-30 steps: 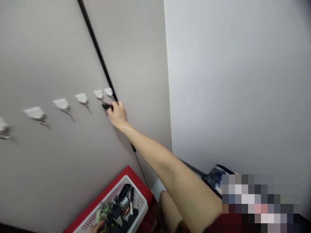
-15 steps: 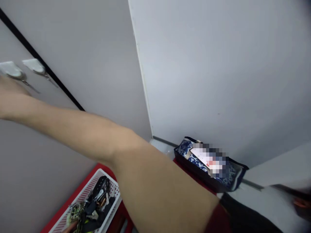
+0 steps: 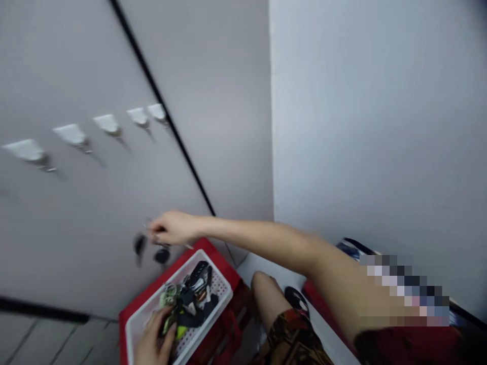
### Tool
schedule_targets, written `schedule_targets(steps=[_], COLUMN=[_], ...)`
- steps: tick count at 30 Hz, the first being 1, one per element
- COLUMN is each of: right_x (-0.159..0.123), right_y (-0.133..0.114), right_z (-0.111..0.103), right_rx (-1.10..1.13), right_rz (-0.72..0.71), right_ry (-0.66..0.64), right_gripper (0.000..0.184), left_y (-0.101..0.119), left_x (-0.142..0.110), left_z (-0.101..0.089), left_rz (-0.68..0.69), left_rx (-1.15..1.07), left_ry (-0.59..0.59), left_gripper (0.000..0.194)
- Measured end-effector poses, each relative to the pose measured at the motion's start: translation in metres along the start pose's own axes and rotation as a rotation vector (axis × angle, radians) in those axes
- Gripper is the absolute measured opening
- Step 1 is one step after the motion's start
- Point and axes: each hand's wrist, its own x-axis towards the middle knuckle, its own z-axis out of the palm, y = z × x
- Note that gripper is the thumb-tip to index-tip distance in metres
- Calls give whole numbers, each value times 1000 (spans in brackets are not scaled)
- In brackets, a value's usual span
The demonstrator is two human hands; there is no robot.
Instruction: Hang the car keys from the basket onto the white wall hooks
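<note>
My right hand (image 3: 175, 228) is out in front of the grey panel, above the far left side of the white basket. Its fingers are closed on what looks like a bunch of keys (image 3: 162, 253), with dark fobs and metal bits hanging down, blurred by motion. My left hand (image 3: 154, 337) reaches into the near end of the white perforated basket (image 3: 192, 350). Its thumb and fingers are apart, touching the jumble of keys, rings and black and yellow-green pieces (image 3: 188, 299) inside.
Several white hooks (image 3: 106, 124) run in a row across the grey panel (image 3: 76, 213). The basket stands on a red stool (image 3: 124, 319). At right, a patterned blue bag (image 3: 350, 248) shows partly behind my arm. My knee (image 3: 268, 294) and a dark shoe (image 3: 297, 299) are below.
My right hand has come down from beside the hooks and now holds the keys over the basket's side. The view has swung left, showing more hooks and my left hand.
</note>
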Motion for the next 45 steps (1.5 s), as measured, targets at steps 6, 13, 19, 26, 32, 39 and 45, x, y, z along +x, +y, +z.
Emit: schedule_targets(steps=[6,13,19,26,32,39,45], right_x=[-29,-8,35,46,41,40,41], right_y=[69,39,-49,-79,-73,-61,-54], right_z=[59,45,31,31,45,54,64], right_rx=[-201,289,854,967,924,903,841], right_rz=[86,299,-6,-60,-10,24,52], right_ry=[-267,-58,-132,-323,-368,-384,-374], right_gripper=[20,39,56,60,59,58,57], left_y=[8,25,89,108,91,81,72], left_x=[-11,14,74,77,70,65,65], left_z=[-6,-45,-150,-177,-166,-155,-147], left_rz=[-33,-200,-1,10,-38,-77,-103], left_rx=[-138,-642,-1208,-1220,-1201,-1176,-1142], left_ry=[50,188,7,-112,-124,-106,-98], left_gripper=[29,30,55,59,59,58,57])
